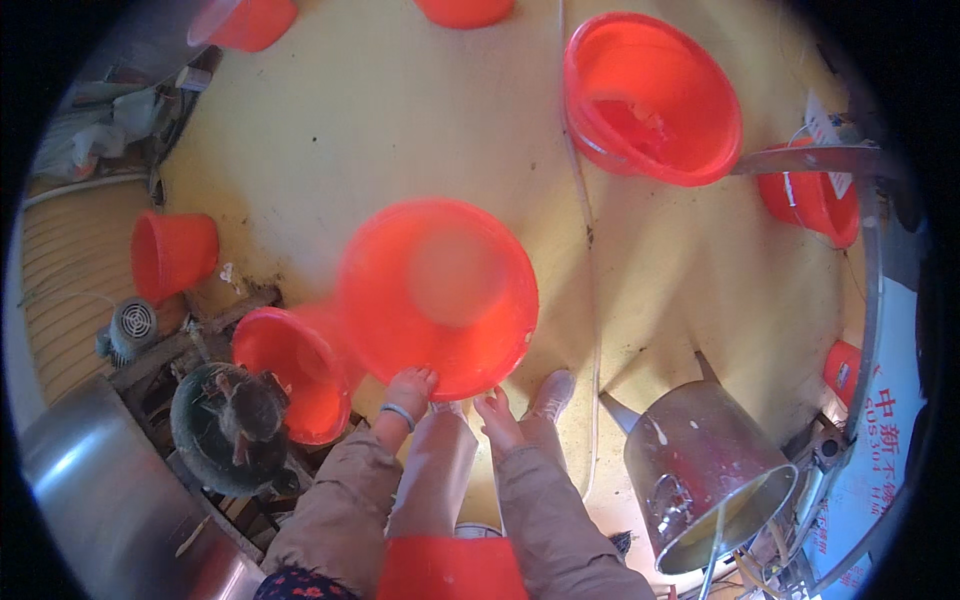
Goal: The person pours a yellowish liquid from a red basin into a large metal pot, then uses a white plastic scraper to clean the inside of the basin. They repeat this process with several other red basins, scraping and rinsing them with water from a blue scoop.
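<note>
A large red plastic basin (pixel 385 300), its round inside facing up, is in front of me at the middle of the view. My left hand (pixel 408 392), with a band at the wrist, has its fingers over the near rim and grips it. Just right of that grip, my right hand (pixel 498 418) is at the rim with fingers stretched and slightly apart; whether it touches the basin is hard to tell. Left of the basin, a second red tub (pixel 300 375) lies tipped with its opening toward machinery.
A metal cylinder (pixel 700 450) with a pale liquid or coating stands at right. A big red tub (pixel 655 100) is at far right, a small one (pixel 175 252) at left. A motor (pixel 132 325) and green machine part (pixel 225 430) crowd the left. A hose (pixel 585 215) crosses the floor.
</note>
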The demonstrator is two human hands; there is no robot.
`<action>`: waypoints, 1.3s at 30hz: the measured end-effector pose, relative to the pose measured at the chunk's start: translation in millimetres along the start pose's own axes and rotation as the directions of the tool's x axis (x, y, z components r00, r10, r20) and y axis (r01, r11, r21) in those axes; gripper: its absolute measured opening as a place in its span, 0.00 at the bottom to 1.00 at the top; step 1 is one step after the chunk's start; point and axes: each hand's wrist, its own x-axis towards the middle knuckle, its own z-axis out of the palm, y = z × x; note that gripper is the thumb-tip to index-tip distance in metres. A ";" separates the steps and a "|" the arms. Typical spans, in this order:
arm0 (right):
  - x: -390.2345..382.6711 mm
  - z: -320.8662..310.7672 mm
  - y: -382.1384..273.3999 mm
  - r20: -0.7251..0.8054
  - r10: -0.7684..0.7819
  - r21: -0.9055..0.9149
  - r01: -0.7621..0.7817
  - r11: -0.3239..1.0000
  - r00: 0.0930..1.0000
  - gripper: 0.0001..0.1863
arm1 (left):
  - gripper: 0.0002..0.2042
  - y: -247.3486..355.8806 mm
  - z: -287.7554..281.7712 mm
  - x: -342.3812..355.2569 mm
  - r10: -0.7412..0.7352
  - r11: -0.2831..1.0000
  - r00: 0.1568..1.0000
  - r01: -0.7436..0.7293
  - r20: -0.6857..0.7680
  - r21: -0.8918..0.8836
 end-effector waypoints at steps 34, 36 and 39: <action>-35.0 -70.9 -86.6 -0.238 -0.841 -0.614 0.596 0.518 0.486 0.22 | 0.36 47.1 92.2 213.8 0.019 0.985 0.996 -0.004 0.084 -0.173; -31.8 -72.9 -85.9 -0.232 -0.846 -0.612 0.604 0.510 0.480 0.23 | 0.36 47.9 108.9 250.6 -0.074 0.965 0.997 0.076 0.017 -0.253; -23.7 -80.4 -86.3 -0.295 -0.882 -0.628 0.621 0.469 0.367 0.22 | 0.35 78.6 130.4 284.6 -0.147 0.891 0.989 0.120 -0.028 -0.438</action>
